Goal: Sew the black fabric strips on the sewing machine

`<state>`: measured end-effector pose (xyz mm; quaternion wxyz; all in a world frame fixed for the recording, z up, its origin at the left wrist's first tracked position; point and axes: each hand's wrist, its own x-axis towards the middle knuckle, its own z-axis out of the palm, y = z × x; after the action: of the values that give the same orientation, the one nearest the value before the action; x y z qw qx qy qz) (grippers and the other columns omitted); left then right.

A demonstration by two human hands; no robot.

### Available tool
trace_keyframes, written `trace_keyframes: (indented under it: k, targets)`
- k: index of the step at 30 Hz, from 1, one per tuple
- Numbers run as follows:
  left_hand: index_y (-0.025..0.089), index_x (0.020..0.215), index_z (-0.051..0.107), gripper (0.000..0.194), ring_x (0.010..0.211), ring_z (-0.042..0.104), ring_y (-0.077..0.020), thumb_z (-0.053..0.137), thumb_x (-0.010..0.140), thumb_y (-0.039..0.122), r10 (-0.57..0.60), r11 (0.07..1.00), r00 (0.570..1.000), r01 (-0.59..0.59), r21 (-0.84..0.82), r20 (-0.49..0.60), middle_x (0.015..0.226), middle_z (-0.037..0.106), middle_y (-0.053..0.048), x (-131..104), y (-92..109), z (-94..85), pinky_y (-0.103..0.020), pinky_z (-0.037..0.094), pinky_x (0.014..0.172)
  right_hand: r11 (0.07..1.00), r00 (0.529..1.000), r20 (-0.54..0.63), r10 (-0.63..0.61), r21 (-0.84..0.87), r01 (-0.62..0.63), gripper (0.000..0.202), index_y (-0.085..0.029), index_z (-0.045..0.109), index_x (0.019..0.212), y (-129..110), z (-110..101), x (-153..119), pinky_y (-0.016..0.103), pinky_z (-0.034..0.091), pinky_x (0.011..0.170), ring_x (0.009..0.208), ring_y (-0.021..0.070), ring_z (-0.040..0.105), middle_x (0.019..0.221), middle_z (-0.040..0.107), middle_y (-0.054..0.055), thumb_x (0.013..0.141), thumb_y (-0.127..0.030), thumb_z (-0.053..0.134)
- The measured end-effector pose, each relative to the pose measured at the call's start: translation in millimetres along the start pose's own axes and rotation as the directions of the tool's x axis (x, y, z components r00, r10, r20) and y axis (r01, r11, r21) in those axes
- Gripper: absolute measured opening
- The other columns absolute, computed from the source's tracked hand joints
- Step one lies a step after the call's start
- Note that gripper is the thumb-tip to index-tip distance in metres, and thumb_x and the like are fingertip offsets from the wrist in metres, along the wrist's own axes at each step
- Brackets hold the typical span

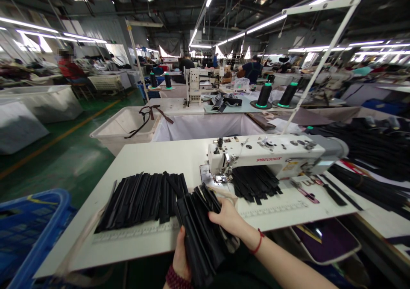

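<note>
While both hands are clamped on it, the bundle of black strips (200,233) sits at the middle of the counter (166,152), far end over the top, near end hanging past the near edge. Left hand (182,255): thumb up along the bundle's left side, fingers hidden behind. Right hand (229,216): thumb pressed on the face, wrapped round the right side.

Handling, my judgement: keep both thumbs firm, since strips look loose and fanned at the far end and could slide out; squaring the ends against the counter would help. Lower it flat, not tilted, or the near ends may drag on the edge.

Just left, the left pile (144,199) lies in a row, strips running near to far; whether the bundle touches it, can't tell. To the right, another pile (254,184) is under the arm of the sewing machine (272,156). Needle area is close beyond the bundle's far end, so tight there; I'd keep knuckles off it.

Measuring scale (275,210) runs along the near edge. Farther right: pink-handled snips (309,195), then a brush (333,194). Most room: bare top far left, between left pile and far edge. Blue basket (60,195) stands off the left edge; white bin (208,126) just past the far edge.
</note>
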<state>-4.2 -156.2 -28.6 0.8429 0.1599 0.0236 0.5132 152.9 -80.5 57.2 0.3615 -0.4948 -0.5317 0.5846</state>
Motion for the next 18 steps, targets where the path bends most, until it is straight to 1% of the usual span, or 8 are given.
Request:
trace_keyframes:
  k: [4,7,9,11,13,15,17,18]
  targets:
    - [0.013,0.13,0.063,0.054,0.125,0.058,-0.0254,0.035,0.101,0.049,-0.038,0.999,0.998,0.037,-0.015,-0.049,0.133,0.062,-0.011,1.7,0.4,11.6,-0.036,0.036,0.114,0.998,0.997,-0.059,-0.048,0.041,0.05,0.014,-0.018,0.063,0.073,-1.2,-3.2,-3.9,0.028,0.049,0.063,0.068,0.0175,0.058,0.071,0.064,-0.001,0.059,-0.018,0.064]
    - [0.011,0.132,0.059,0.054,0.129,0.055,-0.0276,0.044,0.097,0.049,0.042,0.999,0.994,-0.039,0.028,-0.1,0.138,0.058,-0.013,5.0,-1.0,22.5,-0.041,0.043,0.11,0.993,0.996,-0.075,-0.047,0.104,0.054,0.015,-0.02,0.063,0.076,-4.2,-9.2,-10.9,0.032,0.052,0.065,0.068,0.0204,0.062,0.072,0.066,0.002,0.065,-0.029,0.066]
    - [0.011,0.133,0.058,0.054,0.13,0.053,-0.0286,0.047,0.096,0.049,0.084,0.996,0.99,-0.081,0.033,-0.111,0.14,0.055,-0.014,5.5,-2.2,25.3,-0.044,0.046,0.107,0.974,0.997,-0.064,-0.03,0.221,0.043,0.023,-0.02,0.064,0.081,-5.7,-15.4,-18.7,0.034,0.053,0.065,0.07,0.0219,0.065,0.076,0.068,0.004,0.068,-0.038,0.069]
    - [0.013,0.133,0.059,0.052,0.132,0.052,-0.0288,0.047,0.096,0.048,0.051,0.999,0.993,-0.049,0.018,-0.105,0.142,0.054,-0.013,3.5,-3.0,23.2,-0.044,0.045,0.108,0.921,0.999,-0.037,0.005,0.39,0.01,0.03,-0.018,0.064,0.082,-5.4,-23.4,-29.7,0.033,0.053,0.067,0.072,0.0209,0.065,0.079,0.068,0.004,0.067,-0.042,0.075]
    - [0.016,0.133,0.06,0.051,0.134,0.049,-0.0294,0.048,0.096,0.049,0.007,1.0,0.996,-0.008,-0.008,-0.088,0.144,0.053,-0.012,-0.2,-2.4,18.5,-0.044,0.042,0.11,0.839,0.999,-0.005,0.046,0.544,-0.036,0.035,-0.017,0.064,0.083,-2.6,-33.8,-43.9,0.029,0.052,0.064,0.068,0.0169,0.064,0.078,0.065,0.002,0.064,-0.04,0.082]
    - [0.02,0.133,0.06,0.051,0.135,0.047,-0.0305,0.049,0.094,0.05,-0.055,0.998,0.995,0.052,-0.036,-0.083,0.144,0.054,-0.01,-3.2,0.5,15.0,-0.046,0.039,0.113,0.775,0.997,0.0,0.075,0.63,-0.058,0.041,-0.017,0.063,0.09,3.3,-47.7,-60.4,0.025,0.05,0.061,0.061,0.0123,0.06,0.077,0.063,-0.001,0.061,-0.037,0.086]
    - [0.027,0.133,0.061,0.05,0.135,0.047,-0.0318,0.052,0.09,0.053,-0.152,0.988,0.978,0.147,-0.039,-0.142,0.14,0.059,-0.006,-2.0,5.4,15.9,-0.048,0.036,0.115,0.743,0.994,-0.053,0.091,0.668,-0.032,0.049,-0.018,0.062,0.097,12.3,-67.9,-78.2,0.024,0.049,0.058,0.057,0.0099,0.058,0.076,0.061,-0.003,0.059,-0.035,0.088]
    - [0.032,0.132,0.062,0.051,0.134,0.048,-0.0326,0.054,0.088,0.055,-0.218,0.976,0.96,0.217,-0.026,-0.178,0.137,0.062,-0.005,1.0,7.6,18.2,-0.048,0.037,0.115,0.745,0.99,-0.104,0.098,0.667,-0.003,0.051,-0.017,0.062,0.099,17.7,-81.6,-87.8,0.024,0.049,0.057,0.056,0.0097,0.058,0.075,0.061,-0.003,0.059,-0.035,0.088]
